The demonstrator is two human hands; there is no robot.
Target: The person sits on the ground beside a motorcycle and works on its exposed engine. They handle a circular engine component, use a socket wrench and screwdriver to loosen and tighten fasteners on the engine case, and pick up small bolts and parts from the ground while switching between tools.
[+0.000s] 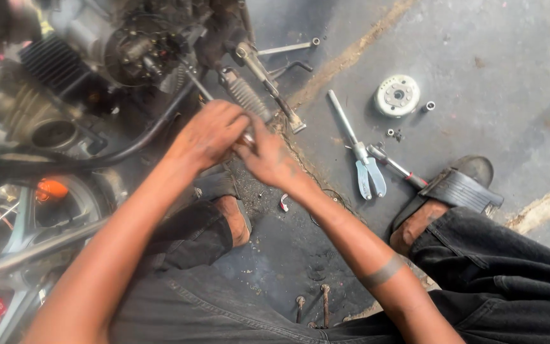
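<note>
My left hand and my right hand meet just below the motorcycle engine, fingers closed together around a small metal part that is mostly hidden between them. The ribbed footpeg sits right above my hands. What exactly the part is cannot be told.
On the concrete floor to the right lie blue-handled pliers, a long socket wrench, a red-handled screwdriver, a round flywheel rotor and small nuts. Two bolts lie near my knees. A wheel is at left.
</note>
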